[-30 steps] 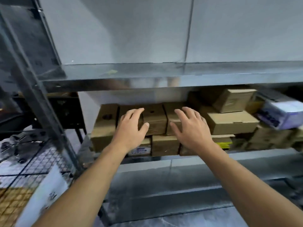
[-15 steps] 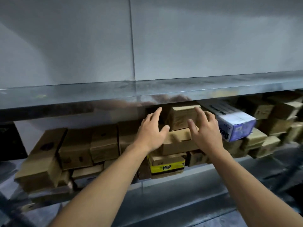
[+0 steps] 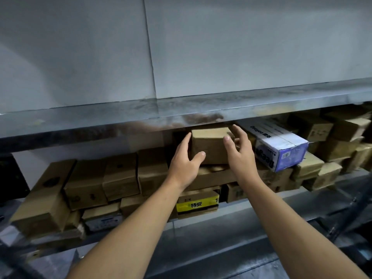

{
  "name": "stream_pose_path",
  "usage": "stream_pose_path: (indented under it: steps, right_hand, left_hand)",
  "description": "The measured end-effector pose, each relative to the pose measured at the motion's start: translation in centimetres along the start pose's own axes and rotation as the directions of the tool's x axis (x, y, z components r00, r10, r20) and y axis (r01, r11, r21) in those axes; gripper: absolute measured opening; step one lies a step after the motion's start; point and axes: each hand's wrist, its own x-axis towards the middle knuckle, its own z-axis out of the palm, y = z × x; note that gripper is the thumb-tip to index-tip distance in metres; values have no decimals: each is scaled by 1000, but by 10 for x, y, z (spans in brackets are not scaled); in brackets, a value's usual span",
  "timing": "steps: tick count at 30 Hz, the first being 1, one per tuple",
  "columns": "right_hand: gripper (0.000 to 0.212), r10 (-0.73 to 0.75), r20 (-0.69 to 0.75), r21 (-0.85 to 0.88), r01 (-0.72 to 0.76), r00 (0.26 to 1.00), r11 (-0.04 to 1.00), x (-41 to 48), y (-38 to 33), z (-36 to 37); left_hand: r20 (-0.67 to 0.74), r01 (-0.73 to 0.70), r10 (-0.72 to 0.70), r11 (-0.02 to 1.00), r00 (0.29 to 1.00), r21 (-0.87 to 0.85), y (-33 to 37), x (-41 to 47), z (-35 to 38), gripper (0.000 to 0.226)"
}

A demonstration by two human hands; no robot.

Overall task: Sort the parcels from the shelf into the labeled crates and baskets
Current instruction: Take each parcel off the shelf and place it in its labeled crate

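A: Left hand (image 3: 184,164), right hand (image 3: 240,156): what are they doing?
B: Both spread wide, bracketing the topmost box (image 3: 209,146), just left of the blue carton (image 3: 281,150), likely to lift it clear.

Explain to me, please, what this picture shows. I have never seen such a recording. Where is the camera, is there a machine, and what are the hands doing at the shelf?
There is no machine here. A person wears one wide-angle camera on the head, which looks forward and down, so you see the person's own two bare arms. On the metal shelf lie many brown cardboard parcels in a loose pile, along with a white and blue carton and a box with a yellow band. The left hand and the right hand are on either side of a small brown box on top of the pile, with fairly straight fingers. The left thumb lies on its front. As far as the picture shows, the box is not yet lifted.
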Motion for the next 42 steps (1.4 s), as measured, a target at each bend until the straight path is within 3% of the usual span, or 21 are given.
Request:
stream_pose_path:
  steps: [6, 11, 17, 21, 24, 26, 32, 35, 37, 40, 42]
  right_hand:
    - [61, 75, -55, 71, -71, 996, 995, -31, -11, 8]
    - [67, 139, 20, 157, -140, 990, 978, -67, -29, 13]
    - [46, 117, 45, 236, -125, 992, 964, -128, -52, 20]
    - [39, 122, 46, 357, -130, 991, 925, -166, -62, 27]
    - [36, 115, 103, 403, -147, 988, 903, -197, -67, 39]
    - [35, 138, 140, 437, -186, 980, 880, -216, -71, 50]
    - [35, 142, 291, 428, -261, 946, 865, -264, -81, 78]
    - [33, 84, 331, 187, -152, 940, 970, -274, -83, 86]
    - [32, 50, 345, 99, -89, 937, 991, -279, -88, 90]
    - [53, 5, 400, 115, -56, 917, 992, -292, -99, 94]
    - [56, -22, 417, 173, -56, 908, 983, -302, -104, 98]
  left_hand:
    - [-38, -87, 85, 995, 996, -55, -1, -42, -15, 63]
    - [-43, -71, 65, 987, 997, -144, -4, -77, -35, 64]
    - [-77, -57, 38, 962, 996, -266, -11, -128, -68, 49]
    - [-209, -10, -41, 972, 977, -234, -20, -157, -88, 30]
    - [-249, 55, -110, 974, 962, -218, -27, -179, -106, 44]
    - [-231, 85, -154, 955, 961, -283, -26, -197, -119, 54]
    - [-182, 77, -207, 835, 961, -545, -34, -243, -156, 40]
    - [-276, 18, -177, 869, 945, -495, -40, -259, -170, 41]
    - [-338, -13, -152, 898, 929, -441, -45, -271, -179, 53]
    - [-366, -22, -97, 951, 926, -307, -47, -286, -185, 72]
    - [-385, -38, -60, 970, 921, -242, -46, -294, -188, 67]
